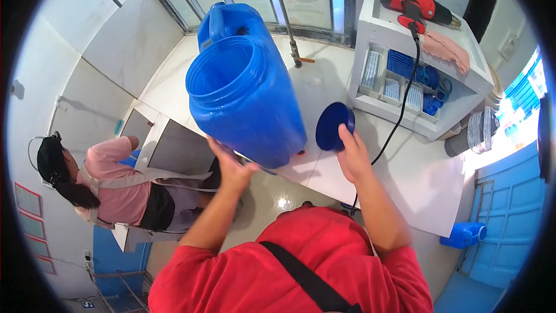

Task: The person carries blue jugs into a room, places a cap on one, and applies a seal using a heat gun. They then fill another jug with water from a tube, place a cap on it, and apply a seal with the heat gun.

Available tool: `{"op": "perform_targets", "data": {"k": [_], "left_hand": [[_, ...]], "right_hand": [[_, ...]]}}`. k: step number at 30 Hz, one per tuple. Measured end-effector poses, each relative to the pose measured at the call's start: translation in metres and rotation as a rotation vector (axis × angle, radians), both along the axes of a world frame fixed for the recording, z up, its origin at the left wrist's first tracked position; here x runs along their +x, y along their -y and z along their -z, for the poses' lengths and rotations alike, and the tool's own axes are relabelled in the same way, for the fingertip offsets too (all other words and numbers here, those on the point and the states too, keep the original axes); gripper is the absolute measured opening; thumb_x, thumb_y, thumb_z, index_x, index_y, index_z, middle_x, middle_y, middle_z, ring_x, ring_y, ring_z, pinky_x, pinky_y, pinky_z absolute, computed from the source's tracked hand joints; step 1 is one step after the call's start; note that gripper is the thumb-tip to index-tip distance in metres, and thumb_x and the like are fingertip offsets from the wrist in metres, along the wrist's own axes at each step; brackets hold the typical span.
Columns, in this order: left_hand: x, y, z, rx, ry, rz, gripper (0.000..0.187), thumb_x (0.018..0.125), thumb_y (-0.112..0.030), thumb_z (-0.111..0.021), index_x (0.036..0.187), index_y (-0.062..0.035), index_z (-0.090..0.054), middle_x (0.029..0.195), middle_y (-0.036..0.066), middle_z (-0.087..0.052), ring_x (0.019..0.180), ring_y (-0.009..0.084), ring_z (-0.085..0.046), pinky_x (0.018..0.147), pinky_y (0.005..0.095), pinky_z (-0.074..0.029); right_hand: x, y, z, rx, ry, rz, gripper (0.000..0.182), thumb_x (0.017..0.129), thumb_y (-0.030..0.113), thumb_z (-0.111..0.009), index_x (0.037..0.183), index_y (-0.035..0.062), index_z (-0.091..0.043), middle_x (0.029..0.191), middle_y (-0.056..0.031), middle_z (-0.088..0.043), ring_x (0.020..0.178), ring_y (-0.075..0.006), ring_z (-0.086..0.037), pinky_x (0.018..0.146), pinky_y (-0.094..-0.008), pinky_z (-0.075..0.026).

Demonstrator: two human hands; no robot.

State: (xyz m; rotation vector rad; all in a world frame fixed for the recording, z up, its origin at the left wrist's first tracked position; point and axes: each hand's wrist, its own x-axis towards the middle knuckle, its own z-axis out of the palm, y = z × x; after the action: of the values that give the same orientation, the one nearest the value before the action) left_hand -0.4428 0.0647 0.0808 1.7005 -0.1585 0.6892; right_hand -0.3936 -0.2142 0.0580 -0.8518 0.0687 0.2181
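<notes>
A large blue jug [269,101] with a wide open mouth and a moulded handle stands on the white counter, its mouth facing me. My left hand [230,168] is against the lower side of the jug, thumb out and the other fingers partly hidden beside it. In my right hand [353,153] is a round dark blue lid [333,126], pinched at its right edge. The lid is off the jug, to its right and apart from it.
A white shelf unit [362,52] holds a red heat gun [414,3], a pink cloth [446,49] and baskets. A black cord [401,110] crosses the counter. A tap [298,58] is behind the jug. Another person [124,188] is at the left. A small blue jug [461,235] is lower right.
</notes>
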Motion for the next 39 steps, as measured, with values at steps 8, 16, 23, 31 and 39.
{"op": "perform_targets", "data": {"k": [8, 16, 23, 31, 39], "left_hand": [[0.024, -0.012, 0.038, 0.145, -0.157, -0.003, 0.116, 0.068, -0.048, -0.089, 0.146, 0.0032, -0.02, 0.138, 0.019, -0.039, 0.126, 0.0298, -0.048, 0.104, 0.0419, -0.041], [0.09, -0.035, 0.039, 0.165, -0.113, 0.076, 0.121, 0.07, -0.053, -0.085, 0.15, 0.0013, -0.013, 0.142, 0.022, -0.036, 0.13, 0.0321, -0.046, 0.107, 0.0433, -0.041], [0.11, -0.039, 0.038, 0.177, -0.137, 0.091, 0.124, 0.071, -0.056, -0.083, 0.152, 0.0004, -0.009, 0.145, 0.023, -0.033, 0.131, 0.0336, -0.044, 0.108, 0.0443, -0.04], [0.1, -0.032, 0.043, 0.189, -0.132, -0.032, 0.108, 0.078, -0.047, -0.081, 0.15, 0.0017, -0.016, 0.143, 0.022, -0.034, 0.132, 0.0337, -0.041, 0.109, 0.0431, -0.037], [0.042, 0.048, 0.065, -0.432, -0.98, 0.377, 0.031, 0.099, -0.032, -0.059, 0.108, -0.0034, -0.052, 0.084, 0.0, -0.053, 0.073, 0.0081, -0.047, 0.069, 0.0251, -0.044]], "right_hand": [[0.125, -0.049, -0.002, -0.649, 0.194, 0.189, 0.052, 0.097, 0.03, -0.061, 0.138, 0.0019, -0.045, 0.119, -0.0124, -0.062, 0.106, -0.0224, -0.059, 0.094, -0.0355, -0.046], [0.216, -0.077, 0.061, -0.836, 0.094, 0.434, 0.042, 0.096, 0.027, -0.06, 0.127, -0.0002, -0.05, 0.11, -0.0121, -0.063, 0.096, -0.0223, -0.061, 0.085, -0.0357, -0.049], [0.249, -0.084, 0.009, -0.445, 0.279, 0.209, 0.038, 0.099, 0.025, -0.058, 0.128, 0.0022, -0.05, 0.113, -0.0112, -0.063, 0.096, -0.0201, -0.061, 0.088, -0.0357, -0.048], [0.116, -0.032, -0.045, -1.018, 0.479, 0.007, 0.049, 0.098, 0.019, -0.058, 0.14, -0.0004, -0.043, 0.124, -0.0187, -0.062, 0.115, -0.0269, -0.058, 0.101, -0.0358, -0.042], [-0.009, -0.003, 0.032, -1.957, 0.587, -0.19, 0.056, 0.094, 0.013, -0.055, 0.146, 0.0017, -0.039, 0.149, -0.022, -0.043, 0.138, -0.0401, -0.04, 0.115, -0.0465, -0.032]]}}
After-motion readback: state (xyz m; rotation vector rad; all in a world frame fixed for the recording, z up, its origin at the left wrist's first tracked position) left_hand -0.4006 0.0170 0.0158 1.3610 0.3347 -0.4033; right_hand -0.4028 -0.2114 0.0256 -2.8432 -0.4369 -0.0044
